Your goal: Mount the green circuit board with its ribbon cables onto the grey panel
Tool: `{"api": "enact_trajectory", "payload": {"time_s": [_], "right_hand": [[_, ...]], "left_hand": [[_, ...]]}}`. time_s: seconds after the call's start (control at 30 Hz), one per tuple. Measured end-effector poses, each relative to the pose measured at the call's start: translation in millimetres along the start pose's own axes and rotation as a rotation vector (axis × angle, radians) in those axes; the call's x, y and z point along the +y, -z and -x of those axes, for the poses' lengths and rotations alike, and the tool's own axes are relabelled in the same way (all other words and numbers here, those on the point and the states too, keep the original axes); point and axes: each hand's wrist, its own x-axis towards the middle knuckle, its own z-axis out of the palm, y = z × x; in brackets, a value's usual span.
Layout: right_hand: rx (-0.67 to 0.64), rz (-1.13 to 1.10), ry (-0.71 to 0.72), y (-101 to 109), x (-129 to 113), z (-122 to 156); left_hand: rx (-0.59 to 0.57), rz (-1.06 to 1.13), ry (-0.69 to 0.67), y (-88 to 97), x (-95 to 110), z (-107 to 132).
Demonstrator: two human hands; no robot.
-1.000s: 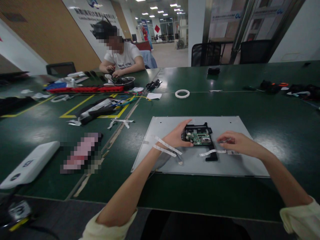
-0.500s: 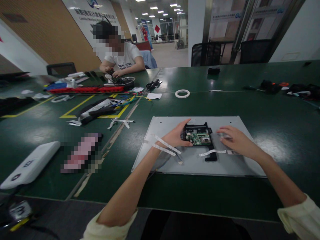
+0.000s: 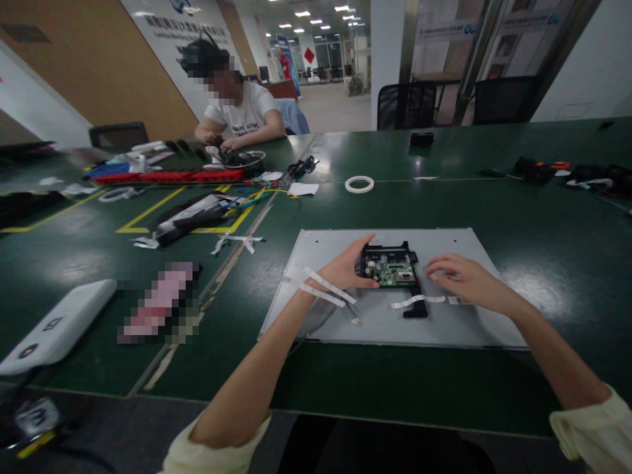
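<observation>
A black plastic bracket (image 3: pixel 417 303) holding a green circuit board (image 3: pixel 390 274) lies on a flat grey panel (image 3: pixel 459 329). My left hand (image 3: pixel 345 266) grips the bracket's left edge, thumb at the near side and fingers at the far side. Right of the bracket, apart from it, my right hand (image 3: pixel 457 280) hovers over the panel with its fingers curled together; whatever is in them is hidden. White tape strips (image 3: pixel 320 293) cross by my left wrist, near a cable with a small white connector (image 3: pixel 354 320). Another white strip (image 3: pixel 417 301) lies across the bracket's leg.
On the green table (image 3: pixel 375 375) lie a white power bank (image 3: pixel 64 322), a blurred-out phone (image 3: pixel 158 303) and a tape roll (image 3: pixel 359 184). Beyond are cables, a black bundle (image 3: pixel 197 214) and red bins (image 3: pixel 168 176). A person (image 3: pixel 241 115) sits across the table, working with both hands.
My right hand has shifted very slightly left towards the bracket, its fingers a little more curled. My left hand and the bracket stay where they were.
</observation>
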Motion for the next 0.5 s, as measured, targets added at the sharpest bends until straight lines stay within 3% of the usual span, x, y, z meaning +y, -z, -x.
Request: {"api": "enact_trajectory", "payload": {"time_s": [0.27, 0.5], "right_hand": [[-0.159, -0.067, -0.012, 2, -11, 2], [-0.219, -0.037, 0.004, 5, -16, 4]], "left_hand": [[0.004, -0.011, -0.018, -0.9, -2, 0], [0.000, -0.026, -0.018, -0.9, -2, 0]]}}
